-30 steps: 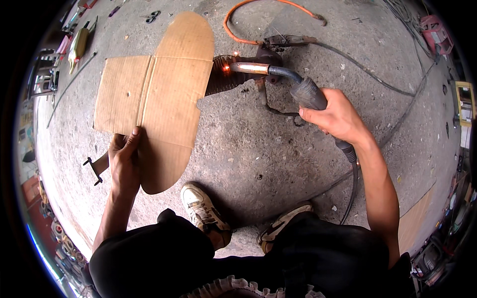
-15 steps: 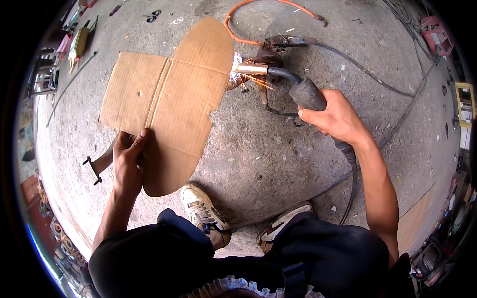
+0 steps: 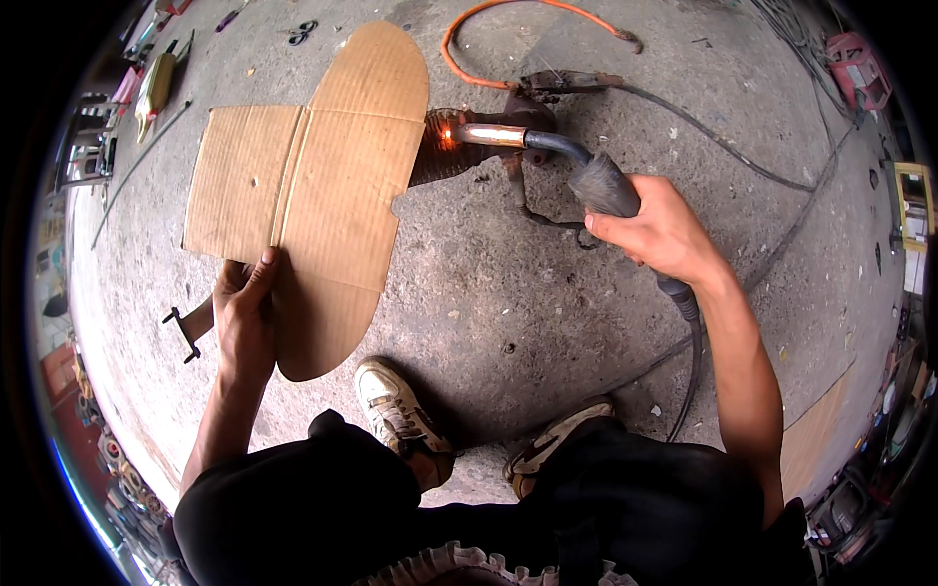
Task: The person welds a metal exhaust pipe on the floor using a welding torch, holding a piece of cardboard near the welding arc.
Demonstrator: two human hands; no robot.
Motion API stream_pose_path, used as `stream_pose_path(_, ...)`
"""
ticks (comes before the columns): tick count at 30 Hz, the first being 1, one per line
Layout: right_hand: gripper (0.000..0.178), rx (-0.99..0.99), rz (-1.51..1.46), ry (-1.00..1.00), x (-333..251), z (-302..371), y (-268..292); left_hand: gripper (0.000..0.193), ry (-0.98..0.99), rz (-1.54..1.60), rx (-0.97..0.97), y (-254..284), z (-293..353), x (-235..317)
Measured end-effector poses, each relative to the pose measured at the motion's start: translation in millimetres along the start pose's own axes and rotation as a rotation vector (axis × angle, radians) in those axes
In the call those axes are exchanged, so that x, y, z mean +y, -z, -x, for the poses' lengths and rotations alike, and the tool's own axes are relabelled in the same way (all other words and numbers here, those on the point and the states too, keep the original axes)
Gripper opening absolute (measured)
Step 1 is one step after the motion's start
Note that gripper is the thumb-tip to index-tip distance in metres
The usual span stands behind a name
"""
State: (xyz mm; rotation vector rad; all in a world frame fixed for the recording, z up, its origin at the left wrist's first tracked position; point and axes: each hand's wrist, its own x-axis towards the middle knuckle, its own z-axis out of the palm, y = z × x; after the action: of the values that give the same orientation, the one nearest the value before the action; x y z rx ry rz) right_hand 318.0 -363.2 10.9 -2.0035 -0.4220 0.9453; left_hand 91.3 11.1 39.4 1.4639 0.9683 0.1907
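My left hand (image 3: 246, 311) pinches the edge of a brown cardboard sheet (image 3: 337, 195), thumb on top, fingers behind it. My right hand (image 3: 664, 230) is wrapped round the black handle of a welding torch (image 3: 606, 186). The torch's copper nozzle (image 3: 493, 135) points left at a dark, ribbed metal pipe (image 3: 422, 156), where a small spot glows orange. Part of that pipe is hidden behind the cardboard. A metal bar with a dark flange (image 3: 184, 335) sticks out behind my left hand.
A clamp (image 3: 572, 82) with a black cable lies beyond the pipe, near an orange hose (image 3: 469, 21). Scissors (image 3: 303, 33) lie on the concrete floor at the far left. My shoes (image 3: 399, 415) are close below the cardboard. A pink crate (image 3: 860, 70) stands far right.
The bright arc and flying sparks have ceased, leaving a glowing spot. My left hand has shifted the cardboard left, uncovering more of the pipe. The torch has hardly moved.
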Motion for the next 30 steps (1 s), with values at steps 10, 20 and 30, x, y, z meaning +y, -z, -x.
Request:
stream_pose_path(10, 0.032, -0.008, 0.030, -0.007, -2, -3, -1, 0.024, 0.027, -0.056, -0.050, -7, 6, 8)
stream_pose_path(20, 0.030, -0.027, 0.006, 0.030, 3, -5, 1, 0.033, 0.036, -0.068, -0.098, -4, 3, 5)
stream_pose_path(30, 0.028, -0.024, -0.025, 0.018, 2, -3, 3, 0.024, -0.004, -0.011, -0.028, 2, 1, 1)
